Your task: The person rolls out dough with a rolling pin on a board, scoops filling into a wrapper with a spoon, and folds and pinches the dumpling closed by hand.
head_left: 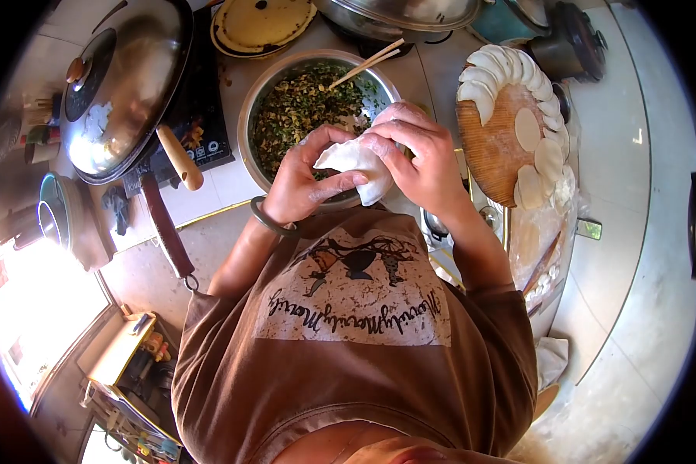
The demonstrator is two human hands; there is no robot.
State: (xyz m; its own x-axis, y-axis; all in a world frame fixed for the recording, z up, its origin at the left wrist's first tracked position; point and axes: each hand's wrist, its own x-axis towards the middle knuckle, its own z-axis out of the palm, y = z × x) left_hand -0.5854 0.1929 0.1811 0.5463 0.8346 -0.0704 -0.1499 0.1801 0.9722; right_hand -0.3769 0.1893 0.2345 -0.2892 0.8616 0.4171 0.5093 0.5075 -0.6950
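Note:
A folded white dumpling [362, 165] is held between both hands, over the near edge of a metal bowl [249, 116]. My left hand [311, 176], with a bangle at the wrist, supports its left side, thumb pressed on the dough. The floury fingers of my right hand [419, 155] pinch its upper right edge. Chopped green and brown filling [305, 104] lies in the bowl, and chopsticks [369, 62] lean on its far right side. On a round wooden board [499, 143] at the right, folded dumplings [510, 66] line the far edge, with flat dough rounds [527, 129] nearer.
At the left, a large lidded pan [124, 93] sits on a black cooktop [209, 131], its handle [162, 224] pointing toward me. Beyond the bowl are a yellow lid [261, 25] and a metal pot [402, 15]. A rolling pin [543, 259] and small dough pieces [547, 282] lie at the right.

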